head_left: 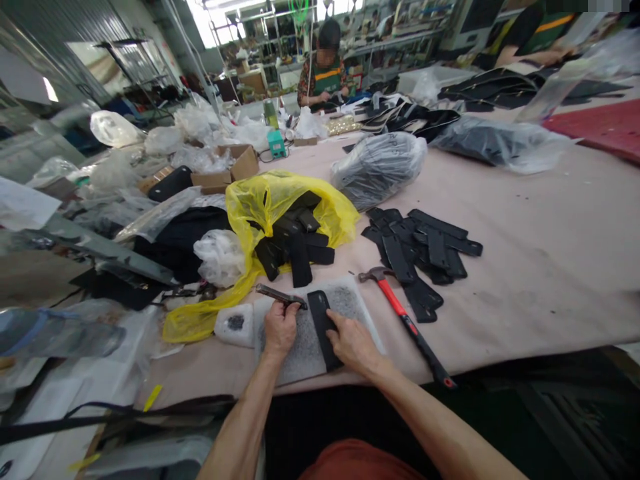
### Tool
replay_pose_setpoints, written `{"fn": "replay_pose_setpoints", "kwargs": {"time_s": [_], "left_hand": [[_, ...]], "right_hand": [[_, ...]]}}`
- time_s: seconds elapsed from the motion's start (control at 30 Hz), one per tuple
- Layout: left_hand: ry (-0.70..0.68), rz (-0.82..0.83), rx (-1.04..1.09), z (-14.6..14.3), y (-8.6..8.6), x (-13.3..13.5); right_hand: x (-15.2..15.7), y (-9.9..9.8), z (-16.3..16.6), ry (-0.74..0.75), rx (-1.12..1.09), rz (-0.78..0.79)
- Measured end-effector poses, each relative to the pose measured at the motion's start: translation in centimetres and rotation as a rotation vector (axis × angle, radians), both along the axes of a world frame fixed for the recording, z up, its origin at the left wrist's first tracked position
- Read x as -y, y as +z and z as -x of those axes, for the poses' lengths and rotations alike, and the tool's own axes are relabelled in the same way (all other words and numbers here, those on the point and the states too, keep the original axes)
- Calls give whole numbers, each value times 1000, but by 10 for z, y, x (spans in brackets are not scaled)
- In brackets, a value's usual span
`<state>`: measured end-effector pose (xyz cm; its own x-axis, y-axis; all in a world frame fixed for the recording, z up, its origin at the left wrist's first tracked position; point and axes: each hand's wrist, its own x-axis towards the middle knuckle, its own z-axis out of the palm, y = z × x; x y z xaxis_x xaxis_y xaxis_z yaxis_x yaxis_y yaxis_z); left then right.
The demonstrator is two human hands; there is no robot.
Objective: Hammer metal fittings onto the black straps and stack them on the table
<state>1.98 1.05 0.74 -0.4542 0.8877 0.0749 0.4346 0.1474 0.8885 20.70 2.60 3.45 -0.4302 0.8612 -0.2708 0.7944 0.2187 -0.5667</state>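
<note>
Head view: the left hand (280,327) pinches a dark metal tool (280,295) firmly between thumb and fingers, while the right hand (354,343), loosely spread and clasping nothing, rests a finger on the black strip (323,327), which lies on a pale pad (300,353) between the two hands. The step in hand looks like positioning the strip (the hammer (411,327) lies untouched, right of both hands); the next move seems to call for keeping it steady.

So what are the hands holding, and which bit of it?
The left hand holds a dark tool near the end beside the black strip. The right hand touches the strip's edge; I can't tell if it grips it.
</note>
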Motion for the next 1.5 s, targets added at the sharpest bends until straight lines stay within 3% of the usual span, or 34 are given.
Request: {"fn": "replay_pose_setpoints", "kwargs": {"time_s": [0.13,0.37,0.97,1.3,1.4,1.5], "left_hand": [[-88,-43,2,-13,4,-21],[-238,-60,-20,-22,-9,-34],[-254,-54,-55,-21,-12,-36],[-281,-37,-240,-27,-12,-39],[-313,-10,-347,-28,-13,-41],[-318,-24,-393,-28,-16,-42]], "right_hand": [[3,0,2,8,41,-8],[2,0,0,16,14,-23],[3,-2,1,33,22,-5],[3,-3,1,50,9,13],[2,0,-10,37,-71,-6],[-5,4,-42,-74,-68,-178]]}}
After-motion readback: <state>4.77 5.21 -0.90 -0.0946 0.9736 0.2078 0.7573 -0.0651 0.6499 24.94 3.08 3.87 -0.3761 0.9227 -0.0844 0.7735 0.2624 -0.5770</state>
